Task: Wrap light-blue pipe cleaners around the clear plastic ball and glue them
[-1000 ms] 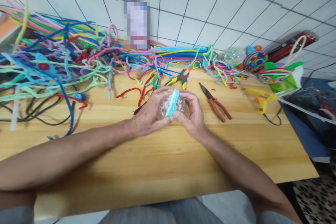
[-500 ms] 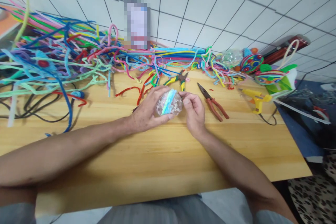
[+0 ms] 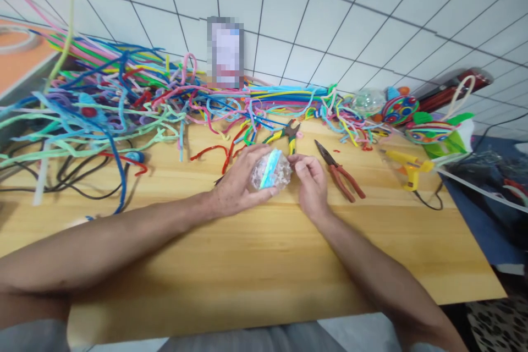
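Left hand (image 3: 239,180) cups clear ball (image 3: 271,170) — inside too blurred to tell

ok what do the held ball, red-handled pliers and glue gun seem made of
Ball: probably glossy plastic, see-through with glints; glass is possible. Red-handled pliers: slim dark grey nose suggests dull metal; evenly coloured handles look like plastic or rubber. Glue gun: likely plastic, its body smooth and uniformly yellow.
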A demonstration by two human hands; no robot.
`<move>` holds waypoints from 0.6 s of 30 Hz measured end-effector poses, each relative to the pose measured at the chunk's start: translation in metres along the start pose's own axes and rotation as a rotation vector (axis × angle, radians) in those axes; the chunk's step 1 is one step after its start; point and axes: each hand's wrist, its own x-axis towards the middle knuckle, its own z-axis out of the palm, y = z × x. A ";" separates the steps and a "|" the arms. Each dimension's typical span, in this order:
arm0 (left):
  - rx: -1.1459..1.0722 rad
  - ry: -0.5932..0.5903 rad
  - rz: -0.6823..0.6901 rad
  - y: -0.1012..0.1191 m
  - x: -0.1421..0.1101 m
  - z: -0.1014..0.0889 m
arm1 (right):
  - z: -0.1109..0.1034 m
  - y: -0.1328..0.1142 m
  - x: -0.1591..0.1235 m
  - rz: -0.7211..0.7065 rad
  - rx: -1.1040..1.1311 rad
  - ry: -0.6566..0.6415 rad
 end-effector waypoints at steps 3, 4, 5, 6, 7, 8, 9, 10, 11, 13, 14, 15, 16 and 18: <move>-0.010 0.015 -0.011 0.001 0.000 0.000 | 0.002 -0.002 -0.004 -0.018 -0.015 0.001; -0.014 0.020 -0.015 0.001 0.000 0.000 | 0.003 -0.002 -0.005 -0.025 -0.020 0.004; -0.018 0.023 -0.017 0.000 0.000 0.000 | 0.003 -0.002 -0.006 -0.034 -0.028 0.004; -0.023 0.023 -0.019 0.000 -0.001 0.001 | 0.004 -0.003 -0.007 -0.046 -0.040 -0.001; -0.028 0.022 -0.019 -0.001 -0.001 0.001 | 0.004 -0.003 -0.007 -0.058 -0.053 -0.010; -0.034 0.023 -0.020 -0.002 -0.001 0.002 | 0.004 -0.003 -0.008 -0.069 -0.065 -0.023; -0.040 0.025 -0.022 -0.003 -0.002 0.002 | 0.004 -0.003 -0.008 -0.077 -0.076 -0.039; -0.045 0.028 -0.027 -0.003 -0.002 0.002 | 0.004 -0.003 -0.008 -0.079 -0.083 -0.053; -0.050 0.030 -0.034 -0.003 -0.002 0.002 | 0.004 -0.003 -0.008 -0.077 -0.084 -0.064; -0.062 0.027 -0.052 -0.002 -0.003 0.002 | 0.003 -0.005 -0.009 -0.069 -0.073 -0.080; -0.069 0.025 -0.060 -0.002 -0.003 0.002 | 0.003 -0.005 -0.010 -0.067 -0.065 -0.085; -0.076 0.024 -0.065 -0.002 -0.003 0.001 | 0.003 -0.005 -0.010 -0.069 -0.059 -0.090; -0.082 0.026 -0.068 -0.002 -0.003 0.001 | 0.002 -0.005 -0.010 -0.074 -0.057 -0.095; -0.088 0.038 -0.071 -0.005 -0.005 0.002 | 0.002 -0.003 -0.010 -0.090 -0.073 -0.100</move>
